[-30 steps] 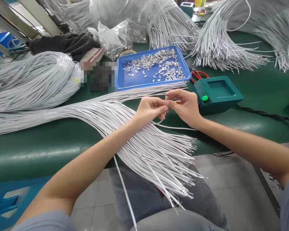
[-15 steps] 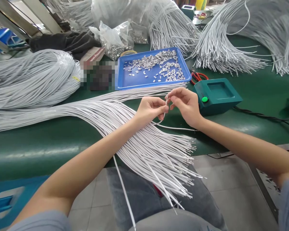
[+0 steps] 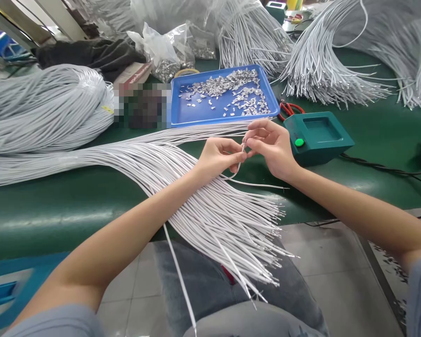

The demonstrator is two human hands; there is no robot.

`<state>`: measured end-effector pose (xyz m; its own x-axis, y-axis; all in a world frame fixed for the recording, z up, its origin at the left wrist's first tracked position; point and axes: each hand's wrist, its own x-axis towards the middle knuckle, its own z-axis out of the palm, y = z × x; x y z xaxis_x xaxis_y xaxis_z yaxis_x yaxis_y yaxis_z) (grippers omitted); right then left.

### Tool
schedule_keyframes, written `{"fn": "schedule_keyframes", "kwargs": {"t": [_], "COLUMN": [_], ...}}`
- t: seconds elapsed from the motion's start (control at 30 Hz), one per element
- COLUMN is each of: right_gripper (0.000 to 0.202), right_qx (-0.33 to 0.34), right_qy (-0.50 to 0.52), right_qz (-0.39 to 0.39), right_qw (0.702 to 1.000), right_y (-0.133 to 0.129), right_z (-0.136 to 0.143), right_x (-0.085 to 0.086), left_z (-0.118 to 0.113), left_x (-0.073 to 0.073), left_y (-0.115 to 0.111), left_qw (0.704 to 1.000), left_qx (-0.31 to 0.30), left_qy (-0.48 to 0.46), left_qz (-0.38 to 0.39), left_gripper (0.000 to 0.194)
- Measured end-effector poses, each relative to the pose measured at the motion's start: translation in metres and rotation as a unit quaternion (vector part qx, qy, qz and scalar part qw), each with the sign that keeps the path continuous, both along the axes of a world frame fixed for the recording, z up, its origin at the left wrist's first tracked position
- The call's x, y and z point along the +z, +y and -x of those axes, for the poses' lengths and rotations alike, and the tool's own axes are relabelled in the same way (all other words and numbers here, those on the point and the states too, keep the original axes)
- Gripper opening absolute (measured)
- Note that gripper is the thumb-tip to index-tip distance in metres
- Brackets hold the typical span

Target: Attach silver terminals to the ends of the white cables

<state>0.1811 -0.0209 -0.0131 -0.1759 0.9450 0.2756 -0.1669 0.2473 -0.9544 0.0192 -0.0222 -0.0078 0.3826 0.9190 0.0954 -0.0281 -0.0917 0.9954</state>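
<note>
Between thumb and fingers, my left hand [image 3: 219, 157] pinches a white cable [image 3: 241, 157] close to its end, which points upward. My right hand [image 3: 271, 146] meets it there, thumb and fingertips pressed together at the cable's tip; whether a small metal piece is between them is too small to make out. Beneath my left forearm a thick bundle of white cables [image 3: 210, 210] fans out over the table edge, their stripped ends towards my lap. Behind my hands lies a blue tray [image 3: 205, 120] with many small metal terminals [image 3: 224, 84].
A green box [image 3: 323, 135] with a bright green button stands right of my right hand, red-handled pliers [image 3: 290, 109] behind it. A coiled cable bundle [image 3: 52, 107] lies at left. Further cable bundles [image 3: 330, 65] and plastic bags of metal parts [image 3: 164, 56] fill the back of the table.
My right-hand fingers have closed in slightly on the cable's tip. Both hands otherwise stay in nearly the same place, and the view has shifted a little.
</note>
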Motion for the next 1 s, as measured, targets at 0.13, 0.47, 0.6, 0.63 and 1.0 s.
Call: {"fn": "schedule_keyframes", "kwargs": {"t": [0.13, 0.47, 0.6, 0.63, 1.0], "right_gripper": [0.027, 0.033, 0.027, 0.025, 0.022], "right_qx": [-0.006, 0.021, 0.018, 0.014, -0.027], "right_qy": [0.006, 0.032, 0.032, 0.024, -0.020], "right_qz": [0.003, 0.057, 0.048, 0.042, -0.009], "right_qw": [1.000, 0.998, 0.998, 0.999, 0.999], "right_y": [-0.0005, -0.0003, -0.0005, -0.0007, -0.0019], "right_z": [0.0006, 0.0000, 0.0009, 0.0014, 0.0017], "right_x": [0.0010, -0.0015, -0.0011, -0.0010, -0.0028], "left_z": [-0.0006, -0.0010, -0.0009, -0.0010, 0.0009], "left_x": [-0.0005, 0.0003, -0.0001, -0.0001, 0.0014], "left_y": [-0.0002, -0.0009, -0.0004, -0.0004, -0.0003], "left_qw": [1.000, 1.000, 1.000, 1.000, 1.000], "left_qx": [0.010, 0.012, 0.017, 0.018, 0.015], "left_qy": [-0.003, -0.005, -0.013, -0.015, 0.012], "left_qz": [0.005, 0.017, 0.020, 0.021, 0.000], "left_gripper": [0.033, 0.037, 0.038, 0.038, 0.036]}}
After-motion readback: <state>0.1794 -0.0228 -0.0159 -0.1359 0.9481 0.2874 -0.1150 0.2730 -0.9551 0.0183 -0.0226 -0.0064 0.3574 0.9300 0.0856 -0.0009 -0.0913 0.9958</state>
